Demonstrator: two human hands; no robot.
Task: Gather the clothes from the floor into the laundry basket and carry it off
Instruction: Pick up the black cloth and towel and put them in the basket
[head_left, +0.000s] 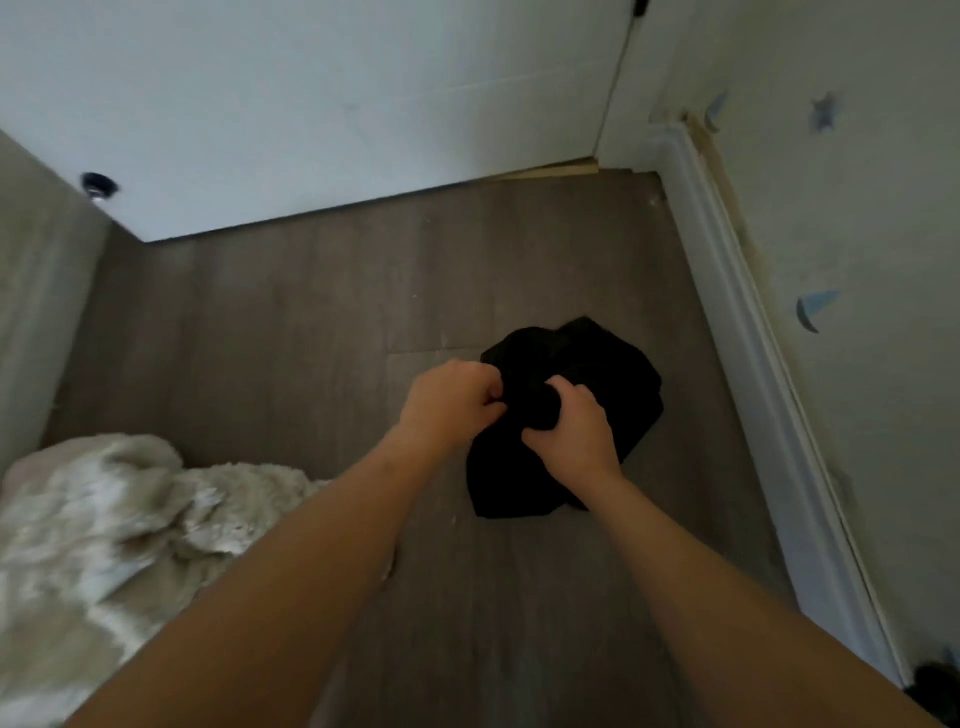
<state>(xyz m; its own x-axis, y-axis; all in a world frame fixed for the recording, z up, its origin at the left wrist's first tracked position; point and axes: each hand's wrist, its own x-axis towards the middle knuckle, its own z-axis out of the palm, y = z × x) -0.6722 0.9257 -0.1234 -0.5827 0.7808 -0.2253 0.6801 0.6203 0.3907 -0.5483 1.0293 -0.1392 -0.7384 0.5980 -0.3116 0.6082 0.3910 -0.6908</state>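
Note:
A crumpled black garment (613, 374) is bunched over the grey wood floor (311, 322) near the right wall. My left hand (449, 402) grips its left edge with curled fingers. My right hand (571, 426) grips a bunched fold at its middle. Both forearms reach forward from the bottom of the view. No laundry basket is in sight.
A fluffy cream blanket or rug (104, 519) lies at the lower left. A white door (311, 104) stands ahead, with a door stop (98, 185) on the left wall. A white baseboard (753, 364) runs along the right wall. A dark object (935, 686) sits at the bottom right corner.

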